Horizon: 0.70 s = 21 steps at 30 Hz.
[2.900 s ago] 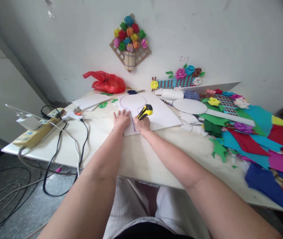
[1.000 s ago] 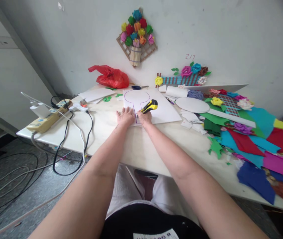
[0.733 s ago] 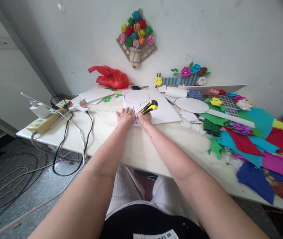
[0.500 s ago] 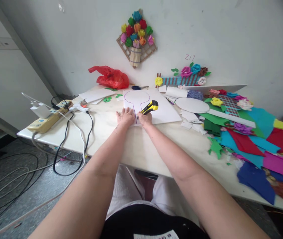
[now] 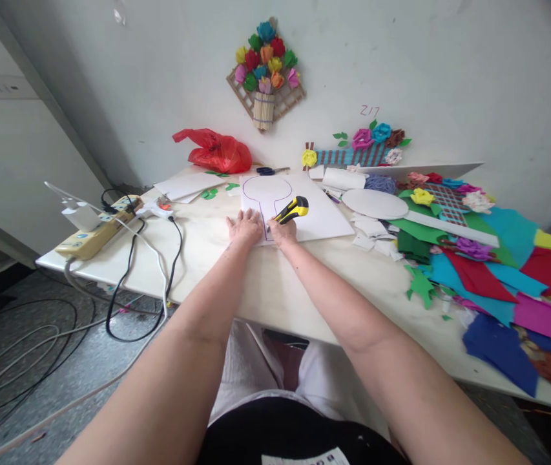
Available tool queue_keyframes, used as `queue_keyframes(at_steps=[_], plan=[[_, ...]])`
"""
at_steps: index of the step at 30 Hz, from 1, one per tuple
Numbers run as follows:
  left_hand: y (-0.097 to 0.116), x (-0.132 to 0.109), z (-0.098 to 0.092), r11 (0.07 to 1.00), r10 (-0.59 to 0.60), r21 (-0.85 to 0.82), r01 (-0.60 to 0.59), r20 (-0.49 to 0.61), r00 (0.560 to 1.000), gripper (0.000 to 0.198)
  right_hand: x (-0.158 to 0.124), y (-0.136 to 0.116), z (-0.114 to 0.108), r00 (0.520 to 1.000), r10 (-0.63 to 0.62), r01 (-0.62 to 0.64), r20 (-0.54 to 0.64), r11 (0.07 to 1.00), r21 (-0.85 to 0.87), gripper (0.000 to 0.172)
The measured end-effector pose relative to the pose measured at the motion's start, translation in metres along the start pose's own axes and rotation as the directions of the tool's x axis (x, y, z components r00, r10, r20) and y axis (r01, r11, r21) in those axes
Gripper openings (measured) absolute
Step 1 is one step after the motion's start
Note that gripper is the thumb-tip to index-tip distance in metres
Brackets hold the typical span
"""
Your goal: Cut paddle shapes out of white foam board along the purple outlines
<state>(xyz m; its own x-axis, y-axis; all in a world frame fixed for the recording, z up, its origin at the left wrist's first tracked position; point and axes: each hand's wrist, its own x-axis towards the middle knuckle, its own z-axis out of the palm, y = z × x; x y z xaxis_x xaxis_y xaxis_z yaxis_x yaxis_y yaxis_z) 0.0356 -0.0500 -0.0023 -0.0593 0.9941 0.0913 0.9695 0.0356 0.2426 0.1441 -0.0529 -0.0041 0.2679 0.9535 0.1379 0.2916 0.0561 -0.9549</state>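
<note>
A white board lies on the table, marked with a purple outline of a rounded shape and a narrow stem. My right hand is closed round a yellow and black utility knife, its tip down at the left line of the stem. Spread flat, my left hand presses on the board's lower left edge, just left of that line. The blade itself is too small to make out. Right of the board rests a white fan-like cutout with an oval head and a long handle.
A power strip with trailing cords is at the table's left. Behind the board are dark-handled scissors and a red plastic bag. White scraps and coloured sheets cover the right side. A flower craft hangs on the wall.
Hardly anything differs. The knife and my right hand have shifted very slightly; my left hand stays in place on the board.
</note>
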Motion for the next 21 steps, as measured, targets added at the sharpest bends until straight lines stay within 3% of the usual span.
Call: queue_keyframes(at_steps=[21], plan=[[-0.0014,0.0007,0.0004,1.000,0.001,0.008,-0.001,0.014,1.000,0.053,-0.0037,0.0054,-0.0026,0.999,-0.029,0.030,0.015,0.999,-0.014,0.012]])
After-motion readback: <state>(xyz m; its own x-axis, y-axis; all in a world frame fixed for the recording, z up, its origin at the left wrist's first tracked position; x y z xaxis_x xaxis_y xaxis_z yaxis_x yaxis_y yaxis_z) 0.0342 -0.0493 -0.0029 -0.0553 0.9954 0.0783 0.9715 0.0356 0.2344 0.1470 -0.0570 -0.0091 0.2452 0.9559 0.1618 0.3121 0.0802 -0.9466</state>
